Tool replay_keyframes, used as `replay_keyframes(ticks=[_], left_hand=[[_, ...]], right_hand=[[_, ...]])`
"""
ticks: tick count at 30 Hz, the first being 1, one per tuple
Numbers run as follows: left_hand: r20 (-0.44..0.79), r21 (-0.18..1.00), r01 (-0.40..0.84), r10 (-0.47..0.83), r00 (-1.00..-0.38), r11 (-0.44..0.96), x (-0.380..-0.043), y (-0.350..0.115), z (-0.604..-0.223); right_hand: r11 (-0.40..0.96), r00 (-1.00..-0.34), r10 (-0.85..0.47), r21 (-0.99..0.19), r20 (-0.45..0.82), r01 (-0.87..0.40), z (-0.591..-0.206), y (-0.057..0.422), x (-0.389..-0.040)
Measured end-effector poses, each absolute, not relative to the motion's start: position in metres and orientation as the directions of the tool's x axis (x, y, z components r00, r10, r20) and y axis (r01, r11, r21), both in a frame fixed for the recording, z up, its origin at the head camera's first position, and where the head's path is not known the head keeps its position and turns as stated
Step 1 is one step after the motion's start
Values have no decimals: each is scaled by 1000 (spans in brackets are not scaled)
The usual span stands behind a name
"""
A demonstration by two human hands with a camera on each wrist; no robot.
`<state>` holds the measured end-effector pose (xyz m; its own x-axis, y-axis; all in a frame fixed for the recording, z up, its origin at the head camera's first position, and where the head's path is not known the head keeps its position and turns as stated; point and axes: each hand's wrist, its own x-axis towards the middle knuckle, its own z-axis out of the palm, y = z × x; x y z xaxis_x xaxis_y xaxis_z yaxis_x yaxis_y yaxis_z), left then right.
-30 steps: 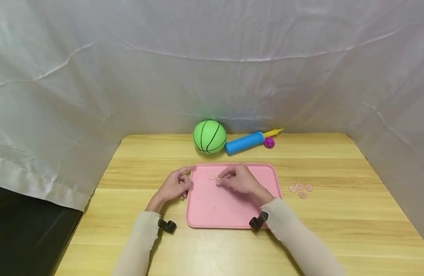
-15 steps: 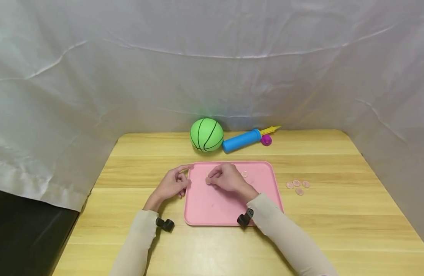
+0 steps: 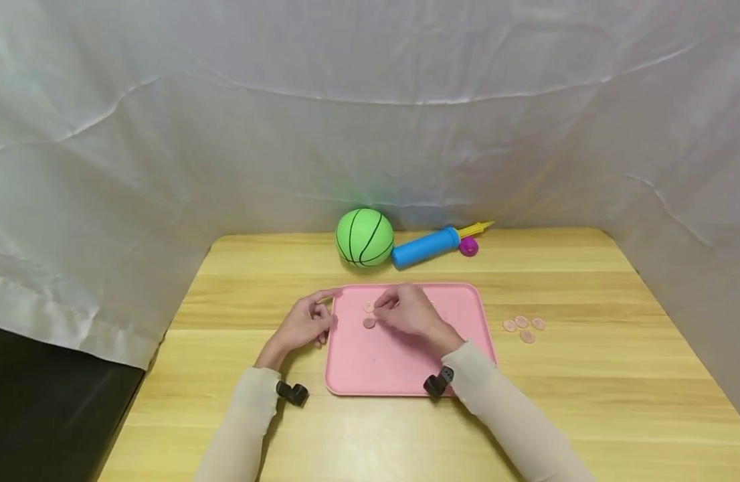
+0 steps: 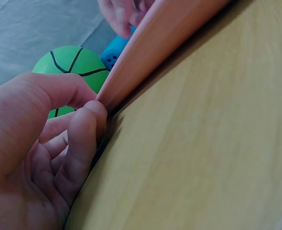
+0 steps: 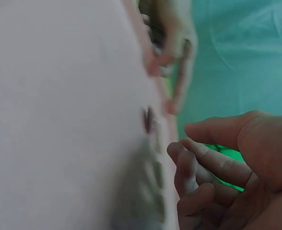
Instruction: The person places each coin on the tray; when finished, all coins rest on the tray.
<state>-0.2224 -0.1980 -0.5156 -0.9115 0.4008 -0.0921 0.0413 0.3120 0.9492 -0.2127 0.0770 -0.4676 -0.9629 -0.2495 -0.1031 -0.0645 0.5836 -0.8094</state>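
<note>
My left hand [image 3: 305, 323] is at the left rim of the pink tray [image 3: 394, 375]. In the left wrist view, its thumb and a finger pinch that rim [image 4: 146, 52]. My right hand [image 3: 409, 311] is over the back of the tray, with its thumb and fingertips apart and nothing between them in the right wrist view. Just left of those fingertips lie two copper-coloured coins, a paler one [image 3: 368, 307] behind and a darker one [image 3: 369, 323] in front. Part of another coin [image 3: 432, 304] shows behind the right hand.
Several coins [image 3: 521, 322] lie on the wooden table [image 3: 587, 381] right of the tray. Behind the tray stand a green ball [image 3: 364, 237], a blue hand pump [image 3: 427, 248] with a yellow nozzle, and a small purple object [image 3: 469, 247]. A grey cloth [image 3: 370, 134] hangs behind.
My right hand has carried a coin left, set it down in front of the other coin, let go and drawn back slightly right. The left hand has stayed at the rim.
</note>
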Motion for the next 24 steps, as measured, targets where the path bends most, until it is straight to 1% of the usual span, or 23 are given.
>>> replay_keyframes(ticks=[3,5,10,15,18,24], left_hand=[[-93,949,40,397,-913,314,-222,-197,-517],[-95,949,36,393,-914,313,-222,-197,-517],[-102,949,30,398,-912,312,-223,-197,-516],[-89,947,46,397,-914,319,-223,-198,-516],[-91,947,45,401,-912,318,-223,-198,-516],[-82,948,55,404,-911,315,-223,-198,-517]], right_hand=[[550,-967,-210,-835,-146,7,-456,93,-211],[535,-969,-197,-844,-151,23,-449,104,-211],[574,-976,-200,-818,-87,-45,-437,133,-209],[643,-979,-201,-758,-27,-111,-434,154,-208],[665,-980,-197,-737,-18,-120,-433,165,-207],[669,-981,-194,-733,-11,-124,-430,183,-202]])
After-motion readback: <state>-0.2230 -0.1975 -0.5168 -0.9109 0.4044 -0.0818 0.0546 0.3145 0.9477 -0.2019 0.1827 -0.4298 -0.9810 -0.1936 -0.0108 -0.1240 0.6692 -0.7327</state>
